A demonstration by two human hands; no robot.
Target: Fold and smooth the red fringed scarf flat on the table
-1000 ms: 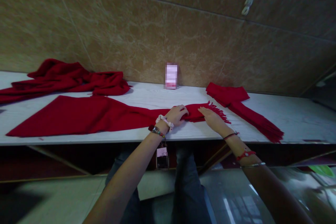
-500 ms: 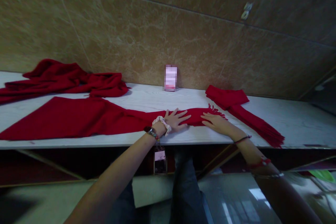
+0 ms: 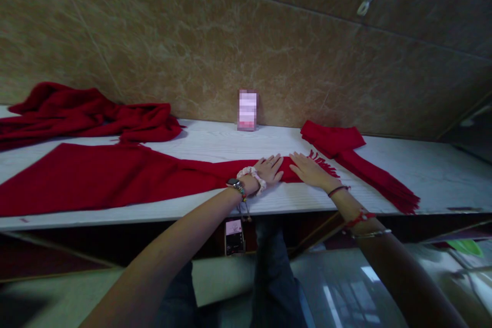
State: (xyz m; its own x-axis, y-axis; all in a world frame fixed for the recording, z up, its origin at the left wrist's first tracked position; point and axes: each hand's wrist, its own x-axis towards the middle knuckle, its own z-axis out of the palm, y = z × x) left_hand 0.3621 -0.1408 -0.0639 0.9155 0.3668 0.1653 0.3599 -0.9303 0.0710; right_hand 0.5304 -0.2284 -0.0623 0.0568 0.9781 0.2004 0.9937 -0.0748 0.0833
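The long red scarf (image 3: 115, 177) lay along the white desk (image 3: 219, 136), its narrow part under both hands and its wide part running out of view at the left. The left hand (image 3: 269, 170) rested flat on it with the fingers spread; the right hand (image 3: 310, 170) was also flat, partly over the fringe (image 3: 326, 165), its fingers rather close together and pinching nothing. The wide part was near the front edge of the desk, so a strong pull toward the body could perhaps make it slip over. If the palms pushed unevenly, the soft cloth could wrinkle between them. The folded scarf (image 3: 376, 178) was just beside the fringe, and a careless sweep could disturb it.
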